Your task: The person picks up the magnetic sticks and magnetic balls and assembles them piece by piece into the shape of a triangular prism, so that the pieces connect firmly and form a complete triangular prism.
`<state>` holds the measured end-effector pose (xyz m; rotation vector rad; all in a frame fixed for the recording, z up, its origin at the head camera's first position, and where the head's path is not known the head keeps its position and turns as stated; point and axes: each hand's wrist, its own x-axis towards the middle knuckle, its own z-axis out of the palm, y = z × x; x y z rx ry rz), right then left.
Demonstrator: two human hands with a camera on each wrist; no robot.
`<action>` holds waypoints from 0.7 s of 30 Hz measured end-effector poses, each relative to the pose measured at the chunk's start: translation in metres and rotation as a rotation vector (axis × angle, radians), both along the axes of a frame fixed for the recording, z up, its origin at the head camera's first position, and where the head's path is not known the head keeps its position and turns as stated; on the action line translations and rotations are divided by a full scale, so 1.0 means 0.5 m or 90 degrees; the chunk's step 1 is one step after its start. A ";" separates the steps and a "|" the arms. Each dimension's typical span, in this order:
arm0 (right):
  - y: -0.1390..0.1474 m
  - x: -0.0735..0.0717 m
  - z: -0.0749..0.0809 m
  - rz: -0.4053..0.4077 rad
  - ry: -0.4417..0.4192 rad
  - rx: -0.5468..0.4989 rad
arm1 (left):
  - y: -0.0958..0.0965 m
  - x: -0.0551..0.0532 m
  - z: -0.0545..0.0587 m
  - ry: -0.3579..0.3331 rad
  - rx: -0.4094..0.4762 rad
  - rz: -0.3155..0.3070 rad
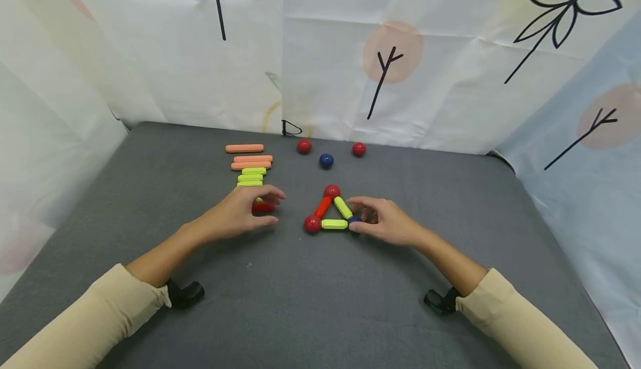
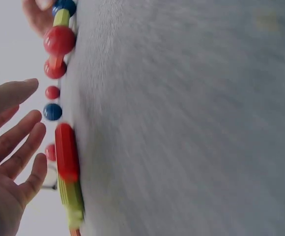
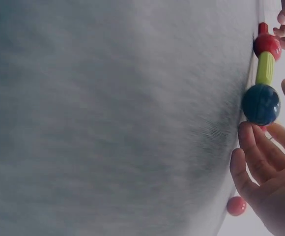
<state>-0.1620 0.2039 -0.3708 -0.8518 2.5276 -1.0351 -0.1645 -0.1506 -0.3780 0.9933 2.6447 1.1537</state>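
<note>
A flat triangle of rods and balls lies mid-table, with a red ball [image 1: 312,224] at the left corner, another red ball [image 1: 332,191] at the top and a blue ball [image 1: 354,222] at the right. One red rod [image 1: 323,207] and two yellow-green rods [image 1: 334,224] form its sides. My right hand [image 1: 385,221] is at the blue corner, fingers loosely bent around that side; in the right wrist view its fingertips are right by the blue ball [image 3: 261,104]. My left hand [image 1: 245,210] hovers by a red rod [image 1: 263,207], fingers apart, nothing between them.
Behind the left hand lie yellow-green rods [image 1: 250,177] and several orange rods [image 1: 251,166] in a column. Two loose red balls [image 1: 304,146] and a loose blue ball [image 1: 326,161] sit toward the back. A patterned cloth [image 1: 330,79] hangs behind the grey table [image 1: 310,302].
</note>
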 end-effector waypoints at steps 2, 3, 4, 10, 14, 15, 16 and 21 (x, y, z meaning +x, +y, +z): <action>0.004 0.007 -0.003 0.006 -0.006 -0.003 | -0.020 0.005 -0.003 0.005 0.003 0.018; 0.006 0.010 -0.004 0.007 -0.008 -0.003 | -0.028 0.006 -0.005 0.007 0.001 0.028; 0.007 0.011 -0.005 0.006 -0.010 -0.004 | -0.035 0.007 -0.007 0.010 -0.002 0.037; 0.010 0.012 -0.009 -0.002 -0.020 -0.008 | -0.049 0.007 -0.021 0.025 -0.032 0.053; 0.008 0.012 -0.012 -0.005 -0.024 -0.014 | -0.044 0.007 -0.025 0.050 -0.061 0.067; 0.007 0.012 -0.012 -0.005 -0.023 -0.015 | -0.042 0.007 -0.026 0.058 -0.066 0.075; 0.006 0.012 -0.012 -0.006 -0.023 -0.015 | -0.040 0.008 -0.027 0.066 -0.070 0.085; 0.002 0.011 -0.010 -0.006 -0.024 -0.014 | -0.031 0.010 -0.029 0.086 -0.071 0.115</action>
